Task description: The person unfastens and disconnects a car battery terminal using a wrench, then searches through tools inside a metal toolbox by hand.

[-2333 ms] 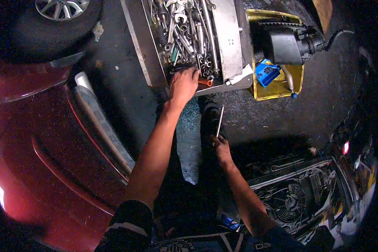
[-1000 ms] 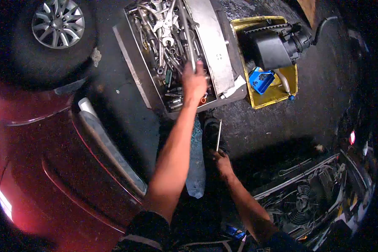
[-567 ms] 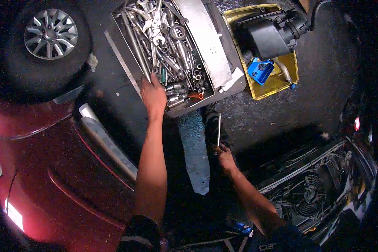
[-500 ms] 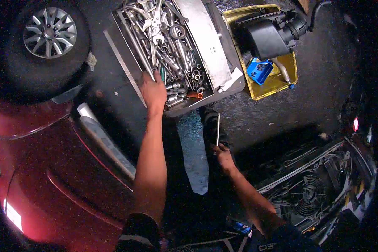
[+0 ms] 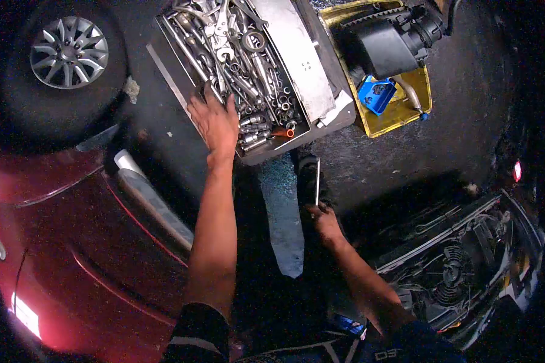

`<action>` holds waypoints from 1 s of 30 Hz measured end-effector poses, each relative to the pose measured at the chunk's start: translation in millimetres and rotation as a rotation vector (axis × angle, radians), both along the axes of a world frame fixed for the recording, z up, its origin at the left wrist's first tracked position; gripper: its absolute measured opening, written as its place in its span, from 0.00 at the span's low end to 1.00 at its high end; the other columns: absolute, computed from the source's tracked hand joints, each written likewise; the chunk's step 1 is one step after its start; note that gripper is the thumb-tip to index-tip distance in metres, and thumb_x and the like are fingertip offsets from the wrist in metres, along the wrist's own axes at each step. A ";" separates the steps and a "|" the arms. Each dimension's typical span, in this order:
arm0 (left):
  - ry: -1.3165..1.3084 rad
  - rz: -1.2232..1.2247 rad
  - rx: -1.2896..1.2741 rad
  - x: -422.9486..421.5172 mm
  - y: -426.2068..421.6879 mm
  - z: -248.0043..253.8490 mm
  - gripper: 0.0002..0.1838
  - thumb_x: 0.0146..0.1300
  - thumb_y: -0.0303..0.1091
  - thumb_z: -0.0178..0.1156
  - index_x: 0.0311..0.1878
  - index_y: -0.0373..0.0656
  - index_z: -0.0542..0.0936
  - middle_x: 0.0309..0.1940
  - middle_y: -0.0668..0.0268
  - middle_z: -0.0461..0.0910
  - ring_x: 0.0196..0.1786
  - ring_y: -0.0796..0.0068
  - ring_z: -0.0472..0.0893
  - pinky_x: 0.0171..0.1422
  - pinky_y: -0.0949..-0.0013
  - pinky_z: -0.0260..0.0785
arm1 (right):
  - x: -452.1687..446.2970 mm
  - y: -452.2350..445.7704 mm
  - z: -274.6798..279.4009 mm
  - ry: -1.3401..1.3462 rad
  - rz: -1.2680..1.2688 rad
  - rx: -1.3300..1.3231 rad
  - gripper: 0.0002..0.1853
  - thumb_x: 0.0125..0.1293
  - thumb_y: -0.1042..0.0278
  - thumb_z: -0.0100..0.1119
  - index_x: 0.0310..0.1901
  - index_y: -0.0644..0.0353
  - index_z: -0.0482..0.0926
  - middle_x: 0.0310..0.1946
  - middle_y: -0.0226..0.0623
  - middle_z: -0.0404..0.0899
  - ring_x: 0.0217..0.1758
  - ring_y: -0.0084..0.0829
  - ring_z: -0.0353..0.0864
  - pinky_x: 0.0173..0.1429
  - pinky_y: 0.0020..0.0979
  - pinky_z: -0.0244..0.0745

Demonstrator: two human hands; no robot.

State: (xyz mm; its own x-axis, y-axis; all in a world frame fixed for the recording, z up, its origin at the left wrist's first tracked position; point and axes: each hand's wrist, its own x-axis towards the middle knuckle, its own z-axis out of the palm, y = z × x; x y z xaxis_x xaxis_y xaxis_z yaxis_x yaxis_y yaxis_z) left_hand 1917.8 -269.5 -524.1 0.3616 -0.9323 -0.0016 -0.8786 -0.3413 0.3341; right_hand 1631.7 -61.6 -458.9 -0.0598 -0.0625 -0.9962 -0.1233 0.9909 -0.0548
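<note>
My left hand (image 5: 217,124) lies over the near left part of an open metal toolbox (image 5: 248,160), fingers spread and holding nothing. Its fingertips reach the near ends of long steel bars (image 5: 191,54). Wrenches (image 5: 227,53) and other steel tools fill the box in a heap, with sockets (image 5: 254,136) and an orange-handled piece (image 5: 283,132) in the near corner. Lower right, my right hand (image 5: 326,224) is closed round a long thin metal bar (image 5: 317,181), which points up toward the box. The bar's lower end is hidden in my fingers.
To the right, a yellow tray (image 5: 399,126) holds a black plastic housing (image 5: 387,51) and a small blue bin (image 5: 376,95). A red car body (image 5: 85,260) is at left, below a wheel (image 5: 69,53). An open engine bay (image 5: 454,266) lies lower right.
My left hand has loosened from a long bar in the toolbox, and its fingers have spread. The right hand still holds its bar, nearly in place. The view has shifted slightly.
</note>
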 end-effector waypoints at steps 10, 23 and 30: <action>-0.019 -1.075 0.163 -21.4 -66.2 -18.5 0.21 0.71 0.48 0.57 0.60 0.47 0.81 0.65 0.60 0.75 0.75 0.60 0.65 0.82 0.45 0.49 | 17.0 17.0 -6.6 0.046 -0.064 -0.084 0.13 0.73 0.63 0.55 0.43 0.63 0.85 0.35 0.36 0.83 0.38 0.29 0.79 0.44 0.29 0.73; -0.096 -1.417 0.215 55.6 -82.5 9.4 0.16 0.70 0.47 0.60 0.54 0.50 0.82 0.70 0.68 0.72 0.78 0.65 0.62 0.83 0.37 0.41 | 78.7 35.9 12.0 0.048 -0.529 -0.136 0.14 0.73 0.61 0.59 0.49 0.63 0.83 0.35 0.30 0.83 0.38 0.23 0.77 0.47 0.26 0.70; -0.187 -1.438 0.308 71.3 -75.6 24.9 0.19 0.70 0.41 0.59 0.62 0.45 0.78 0.66 0.61 0.73 0.78 0.59 0.61 0.84 0.38 0.39 | 111.4 80.9 -20.9 0.045 -0.512 -0.235 0.18 0.72 0.54 0.62 0.48 0.63 0.82 0.36 0.32 0.84 0.41 0.24 0.78 0.49 0.29 0.71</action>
State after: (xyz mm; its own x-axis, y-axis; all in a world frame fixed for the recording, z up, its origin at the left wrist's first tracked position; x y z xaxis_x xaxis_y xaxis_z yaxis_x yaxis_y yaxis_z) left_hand 1989.1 -345.1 -499.1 -0.8320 -0.4534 -0.3196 -0.5369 0.8031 0.2583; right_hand 1743.0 19.3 -479.8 -0.1832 -0.2345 -0.9547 0.3627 0.8865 -0.2874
